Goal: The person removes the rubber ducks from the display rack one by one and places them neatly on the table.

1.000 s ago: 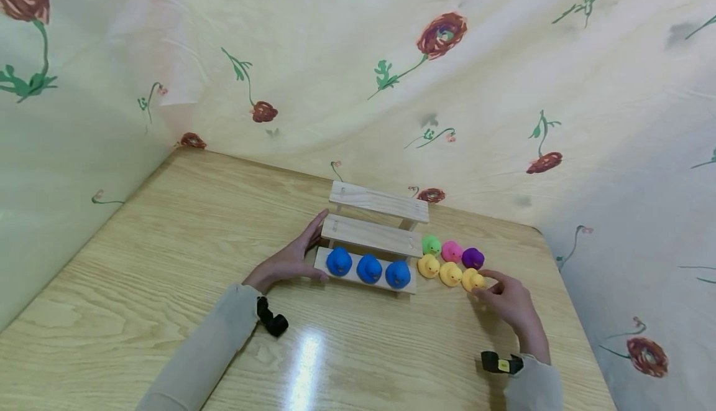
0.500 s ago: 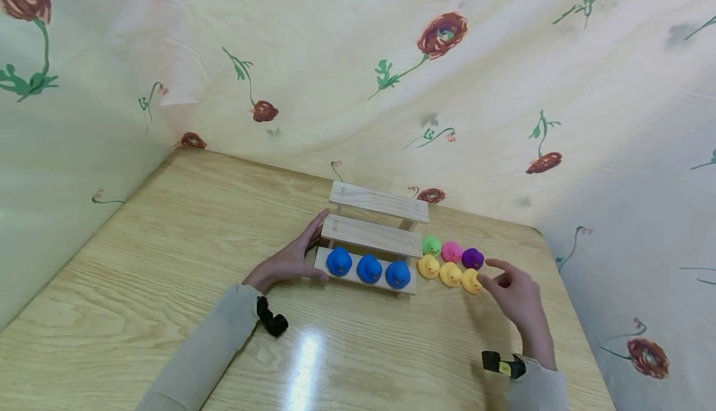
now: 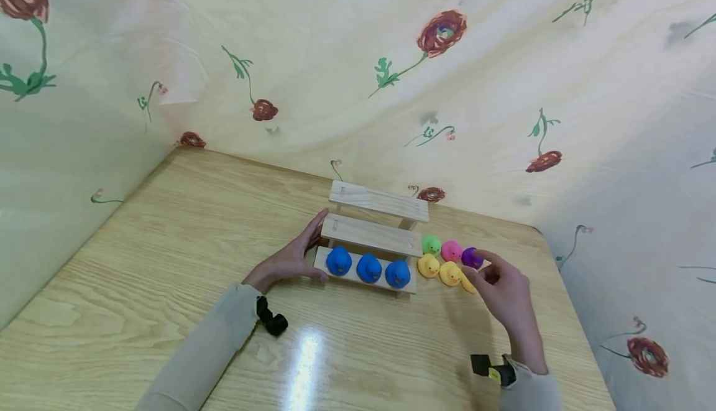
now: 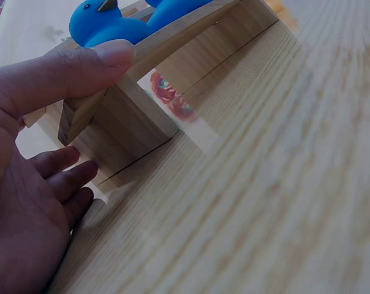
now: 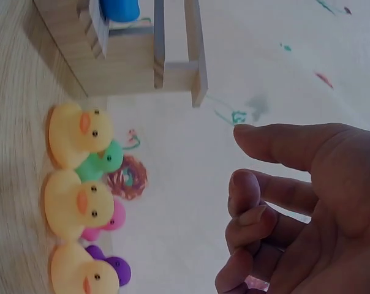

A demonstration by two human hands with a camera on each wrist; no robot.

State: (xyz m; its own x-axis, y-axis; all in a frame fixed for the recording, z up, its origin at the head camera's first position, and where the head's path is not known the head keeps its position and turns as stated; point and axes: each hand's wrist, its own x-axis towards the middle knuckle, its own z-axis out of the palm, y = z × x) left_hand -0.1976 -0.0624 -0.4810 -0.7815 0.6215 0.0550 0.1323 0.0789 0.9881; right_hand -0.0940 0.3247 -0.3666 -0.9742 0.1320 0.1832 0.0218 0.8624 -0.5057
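A three-tier wooden stand (image 3: 371,235) bears a row of blue rubber ducks (image 3: 370,268) on its lowest board. My left hand (image 3: 291,260) holds the stand's left end, its thumb (image 4: 114,58) on the front board and its other fingers by the side panel. To the stand's right, three yellow ducks (image 5: 78,205) form the front row. Behind them are a green duck (image 3: 431,245), a pink duck (image 3: 451,251) and a purple duck (image 3: 471,258). My right hand (image 3: 505,286) hovers over the right end of these rows, thumb and fingers apart with nothing between them, partly covering the last yellow duck.
The pale wood-grain table (image 3: 224,212) backs onto a flower-printed cloth (image 3: 335,75) that hangs behind and on both sides. Both upper boards of the stand bear no ducks. A bright light reflection (image 3: 304,367) lies on the table's front part.
My right hand first had its fingertips at the rightmost yellow duck, drew back to the right, then came left and up over the ducks' right end. My left hand has stayed put.
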